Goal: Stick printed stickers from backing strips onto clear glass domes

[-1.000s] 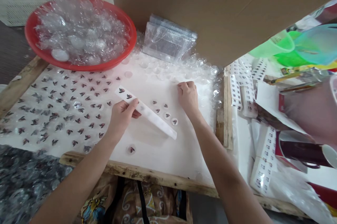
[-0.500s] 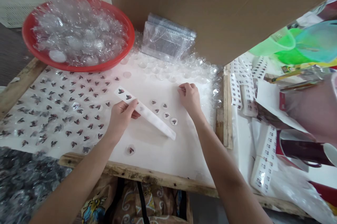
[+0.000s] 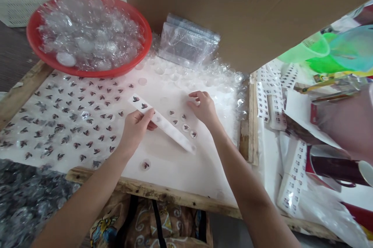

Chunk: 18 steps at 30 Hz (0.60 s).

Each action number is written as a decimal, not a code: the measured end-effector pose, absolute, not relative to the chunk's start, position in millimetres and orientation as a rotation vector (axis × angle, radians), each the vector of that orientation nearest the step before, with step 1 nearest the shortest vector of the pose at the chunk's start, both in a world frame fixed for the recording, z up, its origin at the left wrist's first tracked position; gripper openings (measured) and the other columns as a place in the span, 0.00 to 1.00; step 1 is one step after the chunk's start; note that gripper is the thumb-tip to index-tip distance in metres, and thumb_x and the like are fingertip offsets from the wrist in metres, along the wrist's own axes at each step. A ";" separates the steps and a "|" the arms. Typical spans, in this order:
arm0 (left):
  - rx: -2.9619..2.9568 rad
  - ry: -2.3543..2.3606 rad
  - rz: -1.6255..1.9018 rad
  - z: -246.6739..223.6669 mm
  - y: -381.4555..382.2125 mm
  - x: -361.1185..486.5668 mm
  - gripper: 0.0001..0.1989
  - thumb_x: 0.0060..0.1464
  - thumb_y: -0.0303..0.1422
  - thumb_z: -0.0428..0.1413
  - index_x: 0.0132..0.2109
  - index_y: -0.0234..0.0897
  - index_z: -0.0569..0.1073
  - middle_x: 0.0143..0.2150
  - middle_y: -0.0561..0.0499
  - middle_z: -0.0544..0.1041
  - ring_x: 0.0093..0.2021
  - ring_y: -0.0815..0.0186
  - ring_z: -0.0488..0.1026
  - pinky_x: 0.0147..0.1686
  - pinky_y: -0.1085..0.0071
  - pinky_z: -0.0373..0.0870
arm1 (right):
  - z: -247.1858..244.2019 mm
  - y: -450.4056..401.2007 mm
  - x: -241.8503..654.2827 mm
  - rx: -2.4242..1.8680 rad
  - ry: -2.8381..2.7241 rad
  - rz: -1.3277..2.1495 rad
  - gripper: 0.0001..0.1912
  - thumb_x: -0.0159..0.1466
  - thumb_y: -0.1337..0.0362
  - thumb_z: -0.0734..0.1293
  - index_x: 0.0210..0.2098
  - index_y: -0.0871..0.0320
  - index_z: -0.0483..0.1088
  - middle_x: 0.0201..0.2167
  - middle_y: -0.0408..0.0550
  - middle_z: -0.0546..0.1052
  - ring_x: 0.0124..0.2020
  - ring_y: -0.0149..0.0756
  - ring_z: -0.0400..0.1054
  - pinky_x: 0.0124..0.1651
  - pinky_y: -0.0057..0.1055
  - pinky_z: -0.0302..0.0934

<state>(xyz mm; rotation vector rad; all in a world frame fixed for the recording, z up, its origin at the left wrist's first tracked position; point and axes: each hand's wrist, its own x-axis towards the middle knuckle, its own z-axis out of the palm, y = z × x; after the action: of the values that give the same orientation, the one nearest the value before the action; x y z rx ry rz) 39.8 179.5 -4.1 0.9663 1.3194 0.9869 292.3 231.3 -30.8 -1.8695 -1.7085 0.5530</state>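
Pinched between the thumb and fingers of my left hand (image 3: 138,123) is a white sticker strip (image 3: 171,132). It slants down to the right above the white work surface, with two dark printed stickers (image 3: 140,102) showing near its upper end and the rest of the strip mostly blank. My right hand (image 3: 204,106) hovers over the surface to the right, its thumb and index finger curved and apart, with nothing visible between them. Several clear round pieces with printed stickers (image 3: 185,127) lie between the hands. One more stickered round piece (image 3: 145,165) lies near the front edge.
Rows of stickered clear pieces (image 3: 72,123) cover the left side. A red basin (image 3: 147,48) heaped with clear pieces stands behind them. Plain clear discs (image 3: 204,79) and a clear plastic box (image 3: 186,44) lie before a large cardboard box (image 3: 233,11). A dark mug (image 3: 332,166) lies at right.
My right hand has moved left over the surface, and its thumb and index finger have spread apart. My left hand keeps the sticker strip in nearly the same place.
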 end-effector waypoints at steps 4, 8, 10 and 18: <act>0.962 1.321 0.977 -3.7 178.9 40.5 0.19 0.53 0.47 0.60 0.30 0.34 0.77 0.23 0.49 0.77 0.25 0.65 0.75 0.27 0.72 0.73 | -33.7 225.3 284.7 -1.808 -1.859 0.539 0.14 0.57 0.64 0.69 0.44 0.55 0.72 0.46 0.54 0.71 0.45 0.44 0.66 0.46 0.43 0.65; 0.962 1.319 0.972 -4.9 179.0 40.0 0.18 0.53 0.47 0.60 0.29 0.35 0.77 0.24 0.49 0.77 0.25 0.65 0.75 0.27 0.72 0.73 | -23.4 221.6 273.5 -1.801 -1.848 0.516 0.10 0.59 0.65 0.67 0.42 0.55 0.73 0.44 0.54 0.72 0.46 0.45 0.66 0.47 0.43 0.64; 0.969 1.312 0.974 -4.9 179.1 40.3 0.18 0.52 0.47 0.60 0.29 0.35 0.77 0.23 0.50 0.77 0.25 0.65 0.75 0.27 0.72 0.72 | -15.1 219.6 264.0 -1.733 -1.825 0.597 0.11 0.61 0.63 0.67 0.43 0.54 0.72 0.45 0.53 0.72 0.45 0.43 0.67 0.45 0.41 0.65; 0.940 1.276 0.947 -4.7 179.9 42.0 0.19 0.51 0.48 0.61 0.27 0.34 0.76 0.21 0.50 0.76 0.24 0.65 0.75 0.26 0.72 0.73 | 15.1 211.1 207.7 -1.381 -1.766 1.163 0.14 0.59 0.59 0.69 0.44 0.54 0.71 0.42 0.46 0.75 0.37 0.31 0.70 0.39 0.30 0.65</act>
<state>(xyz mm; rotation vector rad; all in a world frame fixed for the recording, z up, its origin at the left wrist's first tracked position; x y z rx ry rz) 42.0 179.9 -4.7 0.9401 1.2761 0.9471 207.7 211.1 15.1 -1.3813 -1.7659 1.1634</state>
